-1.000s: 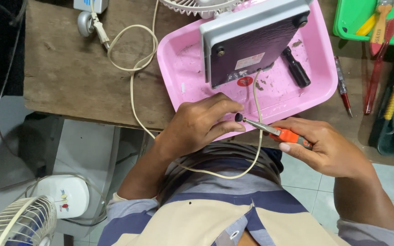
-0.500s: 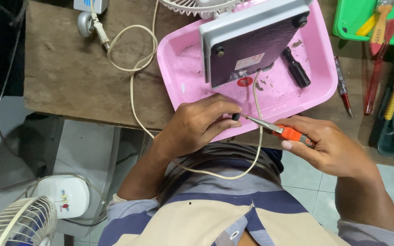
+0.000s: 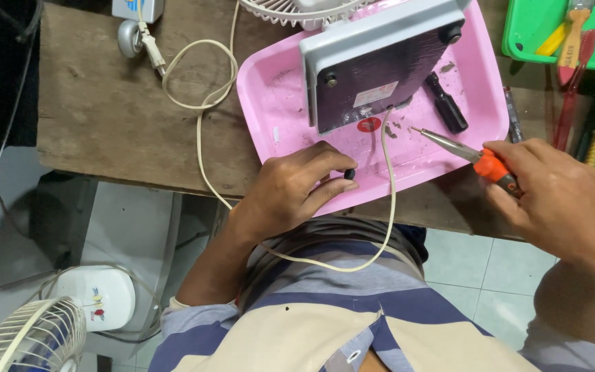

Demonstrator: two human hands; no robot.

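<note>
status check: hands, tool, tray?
Left hand pinches small black piece at pink tray edge. Right hand grips orange-handled screwdriver, tip over tray, off the fan base. Cream cord trails between hands.

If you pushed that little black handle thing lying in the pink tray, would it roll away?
Probably a little. The black handle looks round and lies on its side, so a sideways push would likely roll it. The pink tray has a raised rim that should stop it. It looks stiff and small, so probably light.
</note>
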